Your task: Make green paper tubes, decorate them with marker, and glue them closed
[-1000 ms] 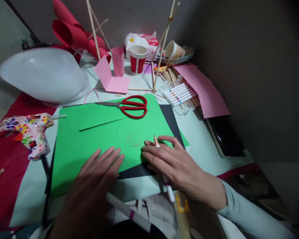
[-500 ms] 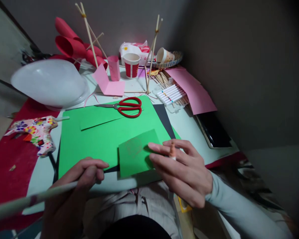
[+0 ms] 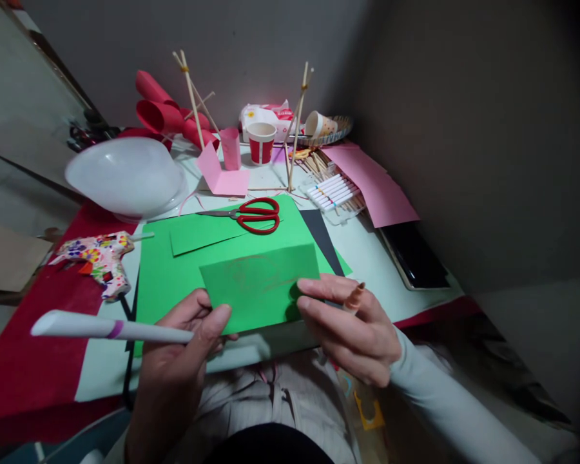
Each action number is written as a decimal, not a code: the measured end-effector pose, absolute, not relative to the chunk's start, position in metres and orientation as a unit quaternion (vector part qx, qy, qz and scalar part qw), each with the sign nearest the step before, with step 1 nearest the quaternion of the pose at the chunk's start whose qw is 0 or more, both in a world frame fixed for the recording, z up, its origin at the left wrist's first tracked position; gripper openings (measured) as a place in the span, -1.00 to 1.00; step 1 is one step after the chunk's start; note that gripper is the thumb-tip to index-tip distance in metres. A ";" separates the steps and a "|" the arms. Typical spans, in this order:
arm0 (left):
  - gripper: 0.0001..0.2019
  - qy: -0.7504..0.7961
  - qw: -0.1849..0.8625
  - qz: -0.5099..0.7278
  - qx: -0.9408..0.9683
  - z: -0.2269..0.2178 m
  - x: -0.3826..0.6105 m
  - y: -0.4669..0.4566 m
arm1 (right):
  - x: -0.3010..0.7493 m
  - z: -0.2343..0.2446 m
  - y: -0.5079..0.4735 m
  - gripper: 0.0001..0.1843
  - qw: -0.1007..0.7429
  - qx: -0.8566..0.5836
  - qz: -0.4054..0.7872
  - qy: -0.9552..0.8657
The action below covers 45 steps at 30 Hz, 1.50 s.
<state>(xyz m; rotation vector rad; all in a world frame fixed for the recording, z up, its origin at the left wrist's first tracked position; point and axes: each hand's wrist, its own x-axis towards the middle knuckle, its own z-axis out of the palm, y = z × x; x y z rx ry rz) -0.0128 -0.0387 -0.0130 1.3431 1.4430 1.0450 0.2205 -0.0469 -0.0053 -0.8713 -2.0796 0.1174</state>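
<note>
Moved since the earlier frame: the left hand [image 3: 178,351], previously apart from the green card [image 3: 263,290], has been brought to its left edge; the card, then supported from the right only, is now held between both hands.

Positions below are read from the card as dial centre.

Green card, one: raised over the near edge of the table, faint brown lines drawn on it.

Left hand: closed, card gripped under the thumb; a white marker [image 3: 80,325] with a purple band is also held, pointed to 9 o'clock.

Right hand [image 3: 355,332]: fingers curled, card's right edge pinched at the fingertips; a brown-tipped marker [image 3: 354,298] is lodged between the fingers.

Large green sheet [image 3: 162,296]: laid flat behind the card, toward 10 o'clock.

Scissors [image 3: 236,212], red-handled: laid on green paper at 12 o'clock.

Glue gun [image 3: 107,254], flower-patterned: laid on its side at 9 o'clock.

White-barrelled markers [image 3: 333,193], a row: set in a clear case at 1 o'clock.

Pink paper [image 3: 379,190]: placed at 2 o'clock.
</note>
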 end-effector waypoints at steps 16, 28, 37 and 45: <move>-0.42 0.503 0.722 0.421 0.220 0.004 -0.001 -0.019 | 0.205 0.020 -0.014 -0.65 0.506 -0.379 0.352 -0.690; -0.80 0.486 0.477 0.449 0.578 -0.028 -0.034 -0.025 | 0.219 0.049 0.022 -0.84 0.361 -0.357 0.257 -0.823; -0.50 0.303 -0.004 0.227 0.926 -0.042 -0.050 -0.019 | 0.210 -0.021 0.062 -0.79 0.162 -0.383 0.000 -0.909; -0.41 0.305 0.082 0.186 0.930 -0.048 -0.042 -0.021 | 0.227 -0.006 0.030 -0.73 0.459 -0.440 0.246 -0.732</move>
